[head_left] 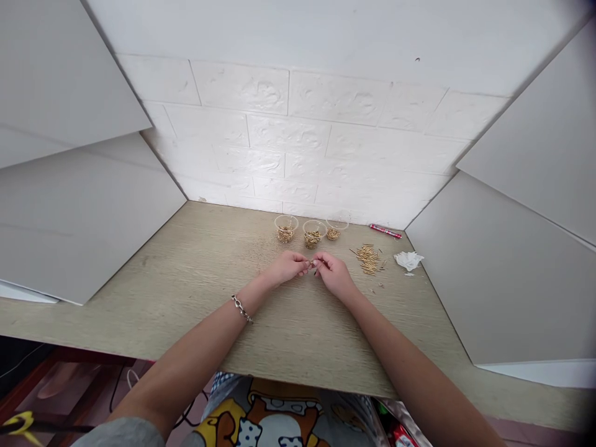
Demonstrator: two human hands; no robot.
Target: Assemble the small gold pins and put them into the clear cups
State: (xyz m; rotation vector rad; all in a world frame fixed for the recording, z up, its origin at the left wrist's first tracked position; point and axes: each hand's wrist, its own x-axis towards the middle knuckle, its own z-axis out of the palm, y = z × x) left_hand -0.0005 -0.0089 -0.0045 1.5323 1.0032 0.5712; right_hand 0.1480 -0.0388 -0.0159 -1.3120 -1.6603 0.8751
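Observation:
My left hand (pixel 292 267) and my right hand (pixel 330 272) meet fingertip to fingertip over the middle of the table. Both are closed in a pinch on something small between them, too tiny to name. A short dark bit shows under the right fingers. Just beyond the hands stand three clear plastic cups: the left cup (pixel 285 231), the middle cup (pixel 314 236) and the right cup (pixel 336 228), each with small gold-coloured pieces in it. To the right of my right hand lies a heap of thin gold-coloured metal pins (pixel 367 259).
A crumpled white tissue or plastic piece (pixel 408 261) lies at the right, with a pink patterned pen (pixel 385 231) behind it. Tiny specks (pixel 261 251) are scattered left of the cups. Grey panels (pixel 93 223) flank the wooden table (pixel 298 347); a white brick-patterned wall (pixel 288 136) rises behind.

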